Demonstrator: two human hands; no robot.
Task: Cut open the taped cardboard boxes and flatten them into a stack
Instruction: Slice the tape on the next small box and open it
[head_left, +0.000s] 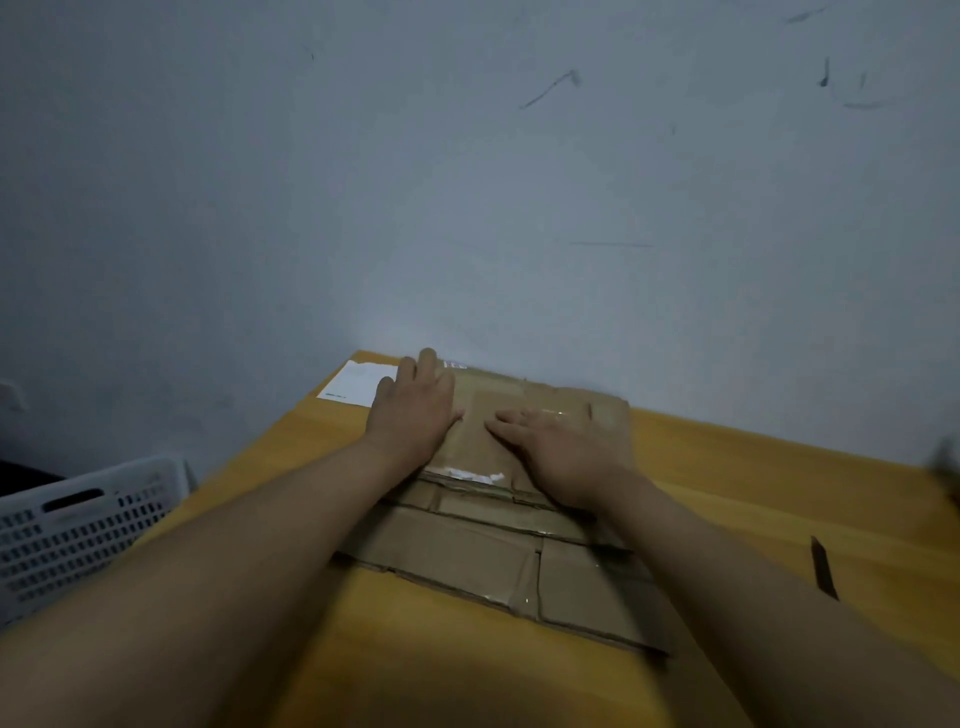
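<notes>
- Table (727, 499): yellow wooden top, set against a pale wall (467, 182); it carried every item listed below except the crate.
- Lower cardboard (467, 551): flattened box lying nearest the viewer at the table's middle, flaps spread, glossy tape strips left on its seams.
- Upper cardboard (488, 447): second flattened box laid on the first, offset toward the wall, so that the stack stood at least two pieces high.
- Knife (823, 569): dark slim object, judged to be the cutter, lying on the table well apart to the right of the stack, untouched.
- Right hand (561, 452): palm down on the upper cardboard, fingers straight and together, pressing, gripping nothing.
- Left hand (415, 410): palm down on the upper cardboard's far left part, fingers straight, fingertips near its far edge, gripping nothing.
- Step in hand, as judged: pressing the top piece flat. Best done with weight spread over both palms, worked along the creases, and with the edges squared to the piece beneath.
- White paper (358, 382): flat sheet at the far left corner, partly behind the left hand.
- Crate (78, 525): white perforated plastic, beside the table at the left; its contents could not be seen.
</notes>
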